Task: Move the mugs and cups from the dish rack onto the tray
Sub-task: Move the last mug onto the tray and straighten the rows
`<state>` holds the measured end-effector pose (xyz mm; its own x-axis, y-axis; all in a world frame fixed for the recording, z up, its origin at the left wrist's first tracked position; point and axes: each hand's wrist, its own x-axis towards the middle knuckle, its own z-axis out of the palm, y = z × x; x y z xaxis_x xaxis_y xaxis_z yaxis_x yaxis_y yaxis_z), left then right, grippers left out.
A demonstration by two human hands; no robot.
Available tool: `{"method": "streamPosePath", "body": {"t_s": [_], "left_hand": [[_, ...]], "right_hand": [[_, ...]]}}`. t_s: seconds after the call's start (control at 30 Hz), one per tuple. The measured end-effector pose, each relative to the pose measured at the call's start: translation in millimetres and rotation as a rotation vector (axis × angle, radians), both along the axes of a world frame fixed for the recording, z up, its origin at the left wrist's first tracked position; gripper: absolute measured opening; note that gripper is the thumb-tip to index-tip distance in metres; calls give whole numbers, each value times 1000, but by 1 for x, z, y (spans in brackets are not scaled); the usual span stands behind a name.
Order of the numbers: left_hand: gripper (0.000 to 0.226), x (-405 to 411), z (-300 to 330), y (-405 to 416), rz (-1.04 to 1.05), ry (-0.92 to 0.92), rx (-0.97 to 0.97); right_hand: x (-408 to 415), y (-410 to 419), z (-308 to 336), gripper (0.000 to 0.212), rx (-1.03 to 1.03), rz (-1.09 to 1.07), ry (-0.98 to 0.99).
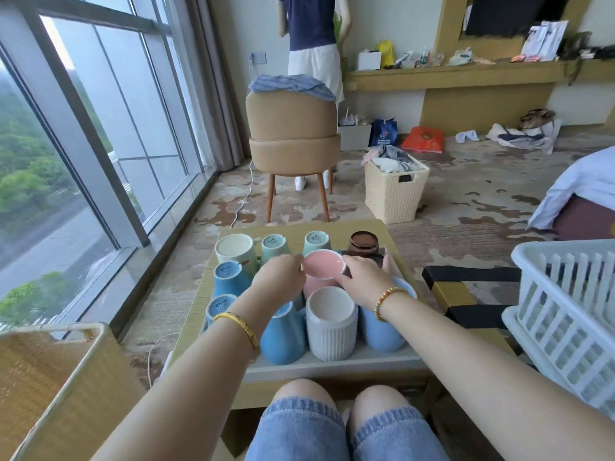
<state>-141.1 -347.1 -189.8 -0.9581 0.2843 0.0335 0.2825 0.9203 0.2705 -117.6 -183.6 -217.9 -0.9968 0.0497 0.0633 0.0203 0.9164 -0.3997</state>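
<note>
Both hands meet at a pink ceramic cup turned mouth-down near the middle of the pale grey rectangular tray, which lies on a small yellow-topped desk. The left hand pinches the cup's upturned base from the left; the right hand curls its fingers against the base from the right. The two-sided hold probably serves to settle the cup into a tight gap between neighbours.

All vessels on the tray stand inverted, presumably for draining. Along the tray's far edge stand a cream mug, two pale green cups and a brown glass tumbler. Light blue cups fill the left edge, and a white ribbed cup sits at the near edge.

The white slatted plastic dish rack stands apart, right of the desk, cut off by the frame; its contents cannot be made out. The pink cup's lower body is hidden behind the hands and the ribbed cup, so whether it rests on the tray cannot be told.
</note>
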Motion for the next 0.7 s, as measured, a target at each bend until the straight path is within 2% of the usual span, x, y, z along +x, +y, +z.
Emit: {"method": "streamPosePath", "body": {"t_s": [0.17,0.33,0.47,0.57,0.7], "left_hand": [[35,3,-3,-8,-14,30,74],[33,4,11,-50,65,110,81],[26,16,14,-76,72,60,30],[35,27,11,-89,73,-8,-19],[38,38,7,-101,75,-53,-1]], "right_hand": [[-9,-4,-1,32,-1,13,-86],[1,-11,5,35,-48,-30,118],[16,-44,9,30,28,92,207],[25,-69,12,36,81,184,101],[33,-90,7,68,154,239,-105]]}}
